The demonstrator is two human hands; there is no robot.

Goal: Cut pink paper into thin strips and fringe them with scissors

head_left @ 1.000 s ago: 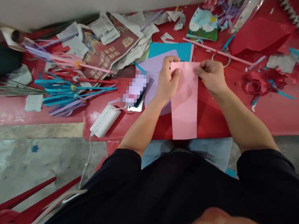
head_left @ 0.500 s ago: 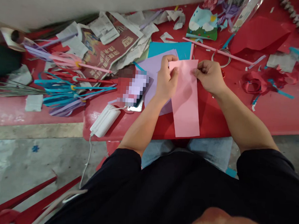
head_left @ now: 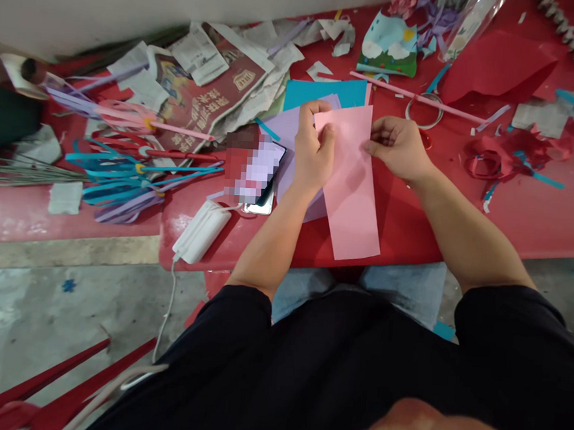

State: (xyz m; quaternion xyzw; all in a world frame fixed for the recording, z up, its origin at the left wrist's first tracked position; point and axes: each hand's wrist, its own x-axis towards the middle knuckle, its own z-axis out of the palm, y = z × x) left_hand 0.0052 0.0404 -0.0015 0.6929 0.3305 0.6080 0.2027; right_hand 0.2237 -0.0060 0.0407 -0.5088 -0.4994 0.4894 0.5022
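A long pink sheet of paper (head_left: 350,193) is held up over the front of the red table. My left hand (head_left: 314,150) grips its upper left edge, thumb across the front and fingers behind. At the right edge, a bit below the top corner, my right hand (head_left: 399,146) pinches the paper between thumb and curled fingers. Beneath and behind it lie purple paper (head_left: 292,128) and a teal sheet (head_left: 326,94), partly covered by the pink sheet and my left hand.
Left of my arm are a phone (head_left: 260,174) and a white power bank (head_left: 202,231) with a cable. Paper-strip flowers (head_left: 117,175) and newspaper (head_left: 211,100) spread farther left. Behind my right hand lie a pink stick (head_left: 420,98), a tape ring (head_left: 424,111) and red paper scraps (head_left: 489,156).
Both hands have shifted the pink paper slightly to the left. The paper has tilted a little, its top right corner rising. Other things on the table stay put.
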